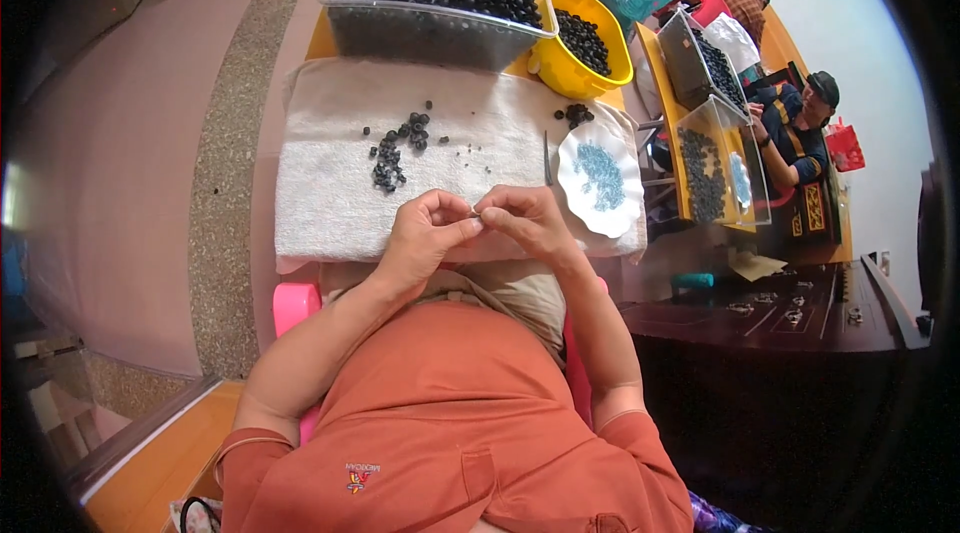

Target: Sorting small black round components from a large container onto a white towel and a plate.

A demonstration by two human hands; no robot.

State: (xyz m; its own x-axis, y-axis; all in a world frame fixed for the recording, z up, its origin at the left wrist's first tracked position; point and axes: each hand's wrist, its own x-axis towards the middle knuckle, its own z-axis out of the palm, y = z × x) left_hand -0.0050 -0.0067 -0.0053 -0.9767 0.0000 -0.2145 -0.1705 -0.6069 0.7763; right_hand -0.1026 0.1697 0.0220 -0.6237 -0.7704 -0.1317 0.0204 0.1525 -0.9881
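Observation:
My left hand (425,233) and my right hand (530,223) meet over the near edge of a white towel (325,203). Thumbs and index fingers of both are pinched together around something tiny, too small to name. A loose cluster of small black ring-like parts (388,171) lies on the towel beyond my left hand. To the right of it are several tiny specks. A white scalloped plate (577,208) heaped with small light-blue pieces (600,176) sits to the right of my right hand. Slim dark tweezers (547,158) rest just left of the plate, and more black parts (576,114) lie above it.
At the towel's far side stand a clear plastic bin (430,41) full of black parts and a yellow bowl (570,76) with more. On the right, another person (790,128) sits at a table with similar bins (690,63). A dark wooden surface (700,318) lies nearer right.

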